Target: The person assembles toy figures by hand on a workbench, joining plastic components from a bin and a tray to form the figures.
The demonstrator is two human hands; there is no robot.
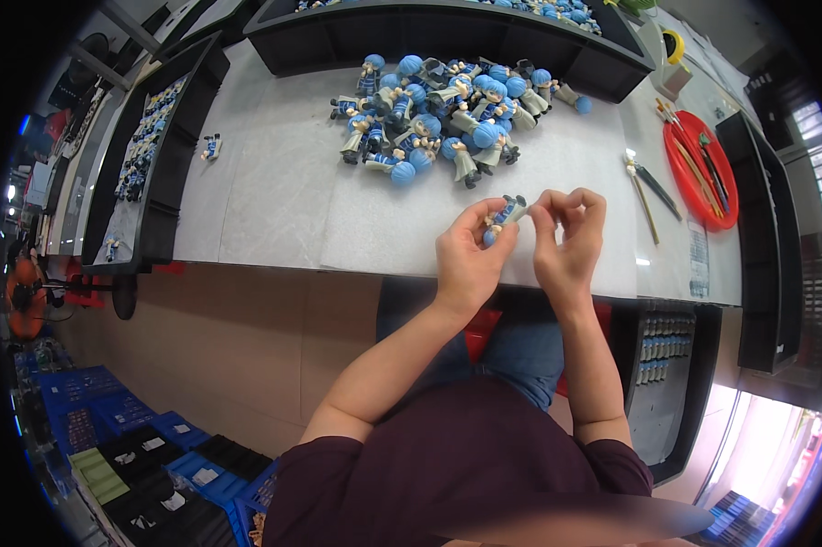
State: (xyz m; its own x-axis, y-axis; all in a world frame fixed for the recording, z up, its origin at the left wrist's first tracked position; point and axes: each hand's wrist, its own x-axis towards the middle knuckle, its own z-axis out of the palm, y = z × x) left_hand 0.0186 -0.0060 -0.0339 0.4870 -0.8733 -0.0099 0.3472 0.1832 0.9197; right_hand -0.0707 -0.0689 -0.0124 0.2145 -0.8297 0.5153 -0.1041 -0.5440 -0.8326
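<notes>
My left hand (468,266) is closed round a small blue-haired figurine (509,213), its head low and its dark feet pointing up and away. Just right of the figurine's feet is my right hand (570,244), thumb and index finger pinched together. Whether anything tiny sits in that pinch cannot be made out. Beyond both hands, a heap of similar figurines (420,132) with blue hair and blue-and-white clothes lies on the white-covered table (375,228). One more figurine (211,148) lies alone on the left of the table.
Behind the heap stands a black tray (338,46) of figurines. A black tray (160,214) borders the left side. To the right are a red oval dish (677,164) with brushes, more loose brushes (645,201), and a tape dispenser (671,77). Below right, another black tray (657,410) holds rows of figurines.
</notes>
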